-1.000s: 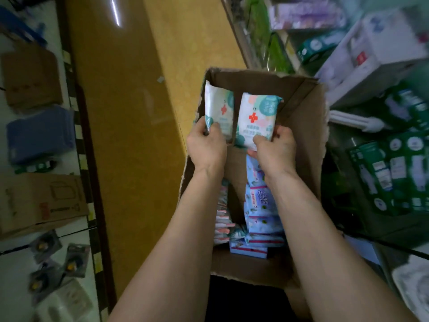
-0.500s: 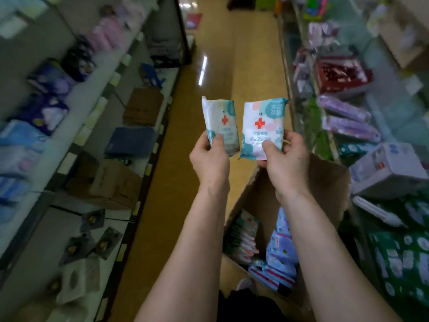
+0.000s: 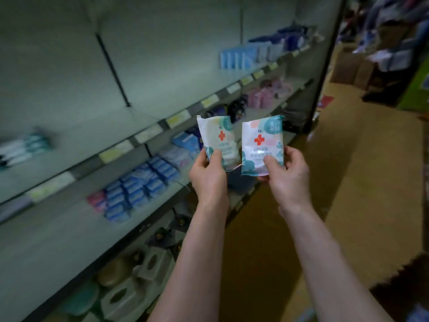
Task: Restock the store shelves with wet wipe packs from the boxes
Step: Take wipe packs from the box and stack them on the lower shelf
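**Step in hand: carry to shelf.** Each hand holds one wet wipe pack, raised in front of the shelving. The transfer appears to be at the approach stage, with placement not yet done.

**Left hand** (image 3: 209,175): the fingers are curled behind the left pack (image 3: 219,141) and the thumb is pressed on its lower front face. The pack stands upright, turned slightly toward the shelving.

**Right hand** (image 3: 287,180): it has the same pinch grip, low on the right pack (image 3: 262,145), with the thumb in front and the fingers wrapped round the side edge. The pack is upright, with its red cross facing the camera.

The two packs are side by side and near each other. Whether their edges touch cannot be determined.

**Surroundings:** the shelving unit (image 3: 148,135) runs along the left. Its middle shelf (image 3: 58,228) carries rows of blue packs (image 3: 141,182) beside a bare stretch of board. Pink packs (image 3: 267,94) lie further along. The aisle floor (image 3: 348,182) is to the right.

**Next move (judgement):**
1. Select a bare section of shelf.
2. Extend both arms to the left.
3. Seat each pack on the board.
4. Release the thumbs only once the pack is supported.

The packs look soft, so one set down on edge may topple.
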Available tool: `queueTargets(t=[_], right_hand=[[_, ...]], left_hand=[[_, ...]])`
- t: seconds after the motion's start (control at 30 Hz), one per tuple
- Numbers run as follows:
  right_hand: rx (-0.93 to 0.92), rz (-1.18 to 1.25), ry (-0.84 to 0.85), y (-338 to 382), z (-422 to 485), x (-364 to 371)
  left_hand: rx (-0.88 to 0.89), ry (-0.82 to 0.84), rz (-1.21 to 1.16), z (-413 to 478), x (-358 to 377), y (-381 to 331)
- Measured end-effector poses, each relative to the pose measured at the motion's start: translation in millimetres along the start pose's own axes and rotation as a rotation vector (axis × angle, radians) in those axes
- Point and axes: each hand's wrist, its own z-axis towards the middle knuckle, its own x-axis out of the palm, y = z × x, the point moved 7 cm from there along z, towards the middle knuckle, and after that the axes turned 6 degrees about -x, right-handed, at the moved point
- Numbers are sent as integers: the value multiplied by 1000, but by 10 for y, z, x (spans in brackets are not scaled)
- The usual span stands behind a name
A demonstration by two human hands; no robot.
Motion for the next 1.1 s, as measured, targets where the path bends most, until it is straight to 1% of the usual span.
queueTargets(t=[0.33, 0.43, 0.6, 0.67, 0.8, 0.97, 1.1], right_hand=[[-28, 84, 296, 163, -435, 2062], [-18, 119, 406, 156, -588, 2632], [0, 185, 593, 90, -795, 3525], [18, 191, 648, 25, -835, 3812], [139, 275, 726, -125, -759, 4272], [168, 280, 843, -208, -448, 4809], [219, 263, 939, -253, -219, 5179]], left_hand=[[153, -191, -169, 790, -1616, -966], [186, -271, -227, 927, -2096, -1178], [234, -470, -346, 1061, -2776, -1488], [246, -508, -419, 1114, -2924, -1568], [288, -582, -421, 1369, -3100, -1707], [310, -629, -452, 1778, -3129, -1866], [297, -646, -596, 2017, -3226, -1981]])
